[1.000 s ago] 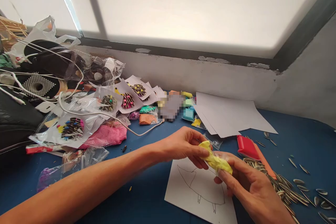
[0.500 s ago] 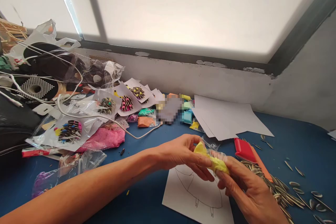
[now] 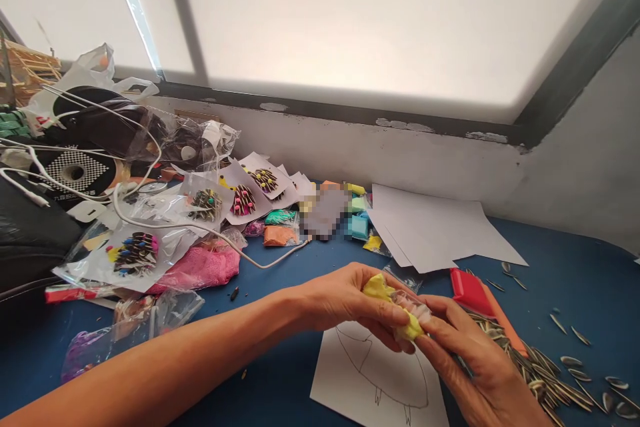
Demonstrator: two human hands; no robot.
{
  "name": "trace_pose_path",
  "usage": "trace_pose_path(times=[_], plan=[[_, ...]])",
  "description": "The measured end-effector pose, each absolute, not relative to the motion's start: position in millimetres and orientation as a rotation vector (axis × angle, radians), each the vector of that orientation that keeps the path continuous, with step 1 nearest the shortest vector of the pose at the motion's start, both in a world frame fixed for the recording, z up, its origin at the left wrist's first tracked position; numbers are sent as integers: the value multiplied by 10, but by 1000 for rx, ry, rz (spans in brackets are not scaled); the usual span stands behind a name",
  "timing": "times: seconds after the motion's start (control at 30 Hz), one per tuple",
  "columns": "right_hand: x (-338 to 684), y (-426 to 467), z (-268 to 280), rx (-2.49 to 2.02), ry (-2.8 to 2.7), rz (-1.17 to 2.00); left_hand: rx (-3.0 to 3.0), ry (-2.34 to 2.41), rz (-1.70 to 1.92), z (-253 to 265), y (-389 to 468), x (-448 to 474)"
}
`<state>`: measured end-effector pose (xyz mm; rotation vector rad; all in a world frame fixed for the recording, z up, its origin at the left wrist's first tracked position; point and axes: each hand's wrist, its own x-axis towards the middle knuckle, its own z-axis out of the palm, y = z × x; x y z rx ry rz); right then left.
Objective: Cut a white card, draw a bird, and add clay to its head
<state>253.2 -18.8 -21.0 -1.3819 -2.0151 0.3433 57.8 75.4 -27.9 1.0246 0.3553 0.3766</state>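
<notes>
Both hands meet over a white sheet with a pencil outline (image 3: pixel 345 380) of a rounded body with small legs. My left hand (image 3: pixel 350 297) is closed around soft yellow modelling clay (image 3: pixel 379 287), its thumb pressing across the lump. Clear plastic film (image 3: pixel 413 301) clings to the clay between the hands. My right hand (image 3: pixel 473 347) pinches the clay's lower right end together with the film. Part of the lump is hidden by the fingers.
Sunflower seeds (image 3: pixel 550 373) lie loose at the right, beside a red clay pack (image 3: pixel 470 291) and an orange strip (image 3: pixel 513 333). Blank paper (image 3: pixel 440 227) lies behind. At left are seed-covered hedgehog pictures (image 3: pixel 135 253), a white cable (image 3: pixel 200 223) and plastic bags (image 3: pixel 100 347).
The yellow clay looks more crumpled, with my right fingers shifted on its lower right end. Both hands stay over the drawing. The whole view has shifted slightly.
</notes>
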Motion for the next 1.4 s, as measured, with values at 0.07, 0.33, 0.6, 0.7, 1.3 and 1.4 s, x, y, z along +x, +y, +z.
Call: trace_pose_path(times=[0.07, 0.33, 0.6, 0.7, 1.3, 1.4], plan=[[2563, -186, -239, -1341, -2030, 349, 1032, 373, 360, -295, 766, 576], [2503, -188, -245, -1305, -2096, 342, 1061, 374, 200, -275, 789, 524], [2402, -196, -249, -1351, -2033, 344, 992, 445, 302, -238, 662, 627], [2404, -188, -202, -1368, -1988, 453, 1025, 438, 373, -253, 688, 619], [2466, -262, -289, -1443, -1838, 279, 948, 527, 604, -211, 667, 649], [2421, -267, -330, -1414, -1859, 239, 943, 539, 624, -200, 653, 654]])
